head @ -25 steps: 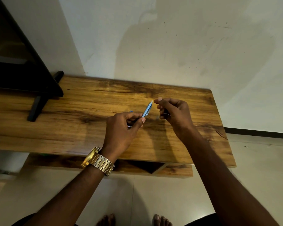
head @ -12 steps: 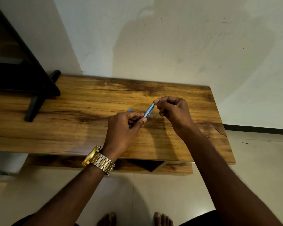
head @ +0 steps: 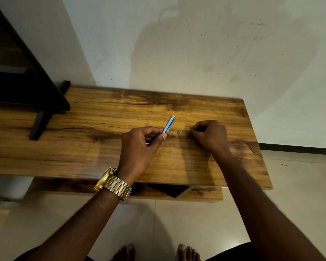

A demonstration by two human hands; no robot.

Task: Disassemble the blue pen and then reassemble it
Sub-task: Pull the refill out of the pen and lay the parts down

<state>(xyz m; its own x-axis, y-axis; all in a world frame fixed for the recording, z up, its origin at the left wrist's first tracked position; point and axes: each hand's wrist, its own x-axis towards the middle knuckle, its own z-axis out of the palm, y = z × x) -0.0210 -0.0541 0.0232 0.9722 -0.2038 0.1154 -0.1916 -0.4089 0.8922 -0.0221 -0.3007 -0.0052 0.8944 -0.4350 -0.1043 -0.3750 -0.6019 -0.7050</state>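
1 pen barrel [head: 169, 124], 2 hands [head: 139, 147].

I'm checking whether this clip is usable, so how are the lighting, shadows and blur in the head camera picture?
Head view: dim, warm light; a large soft shadow falls on the white wall; the brown wooden table shows a faint sheen; wide-angle bending at the edges; the light blue plastic pen barrel in the left hand reads clearly, the small grey part is soft.

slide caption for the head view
Left hand holds blue pen barrel; right hand rests curled on the wooden table.
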